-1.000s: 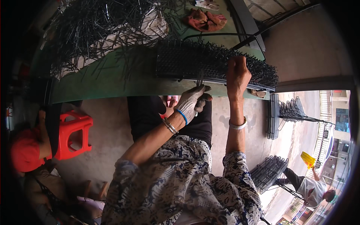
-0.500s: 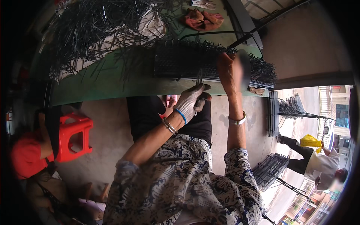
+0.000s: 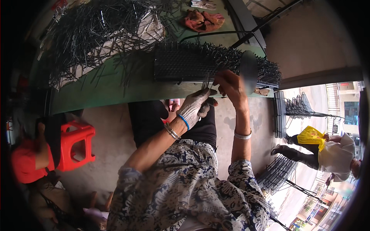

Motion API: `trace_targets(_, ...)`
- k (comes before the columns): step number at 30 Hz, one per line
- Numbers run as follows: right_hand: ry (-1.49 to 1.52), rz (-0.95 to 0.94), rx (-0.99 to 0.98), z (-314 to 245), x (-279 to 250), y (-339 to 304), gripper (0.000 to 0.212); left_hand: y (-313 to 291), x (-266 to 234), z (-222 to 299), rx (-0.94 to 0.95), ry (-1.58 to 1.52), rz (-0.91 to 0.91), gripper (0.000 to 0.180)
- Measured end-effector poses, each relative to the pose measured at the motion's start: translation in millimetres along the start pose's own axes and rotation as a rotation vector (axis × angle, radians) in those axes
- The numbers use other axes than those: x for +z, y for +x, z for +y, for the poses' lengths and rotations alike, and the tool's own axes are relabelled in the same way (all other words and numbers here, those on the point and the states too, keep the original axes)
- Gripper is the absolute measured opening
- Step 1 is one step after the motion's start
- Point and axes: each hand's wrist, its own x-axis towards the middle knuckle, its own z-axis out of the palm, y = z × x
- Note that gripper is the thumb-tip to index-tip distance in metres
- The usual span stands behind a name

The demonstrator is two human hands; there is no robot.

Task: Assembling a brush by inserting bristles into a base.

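My left hand [image 3: 194,106], in a pale knitted glove with dark fingertips, is closed around a few thin dark metal rods [image 3: 207,81] that stick up from its fingers. Just right of them is my bare right hand [image 3: 232,87], its thumb and fingers pinched together beside the rods' upper ends; whether a rod is between them I cannot make out. Behind both hands lies a long black perforated rack [image 3: 175,65], with many small dark hooked pieces standing in its right part. A dark blurred disc shape [image 3: 249,71] covers part of that rack.
A heap of dark rods [image 3: 104,34] lies on pale cloth at the green table's [image 3: 83,92] far left. Reddish gloves [image 3: 203,20] lie at the back. A red stool [image 3: 79,148] and a seated person are on the left; a person with a yellow bag [image 3: 311,138] is at right.
My right hand has come down and left from the rack to the rods in my left hand. My left hand has hardly moved. The person at right has shifted.
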Motion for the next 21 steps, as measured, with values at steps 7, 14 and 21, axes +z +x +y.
trace_targets(7, -0.11, 0.43, -0.151, -2, -1, -2, 0.007, 11, -9, 2, 0.013, -0.028, 0.117, 0.025)
trace_targets(14, -0.556, 0.753, -0.515, 6, 2, 19, 0.004, 12, -2, 5, 0.001, -0.049, 0.173, 0.026)
trace_targets(21, -0.547, 0.705, -0.467, 2, 9, 21, 0.002, 10, -12, 5, -0.009, -0.085, 0.158, 0.023)
